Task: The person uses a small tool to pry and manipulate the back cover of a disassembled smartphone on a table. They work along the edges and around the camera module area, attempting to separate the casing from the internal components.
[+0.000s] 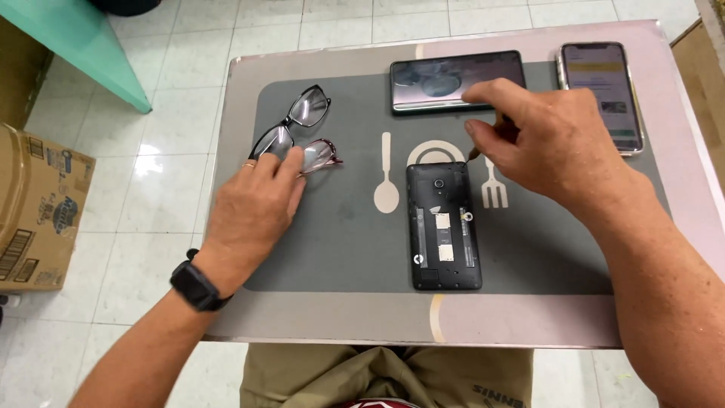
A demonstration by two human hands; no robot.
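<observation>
White floor tiles below, a small pinkish table [249, 68] on top, covered by a grey placemat [340, 249] printed with spoon, plate and fork. Right hand [544, 147] pinched narrow on a thin dark tool [483, 143], tip pointing down toward the top edge of an opened black phone [444, 225] — back cover off, insides showing, just below the pinch. Left hand [253, 215] flat on the mat, fingers loosely spread over a reddish pair of glasses [321, 155], gripping nothing; black-framed glasses [291, 121] just beyond the fingertips. Beyond the right knuckles, a dark phone [423, 83] lying sideways — further right, a lit smartphone [600, 94]. Black watch [198, 285] on the left wrist.
</observation>
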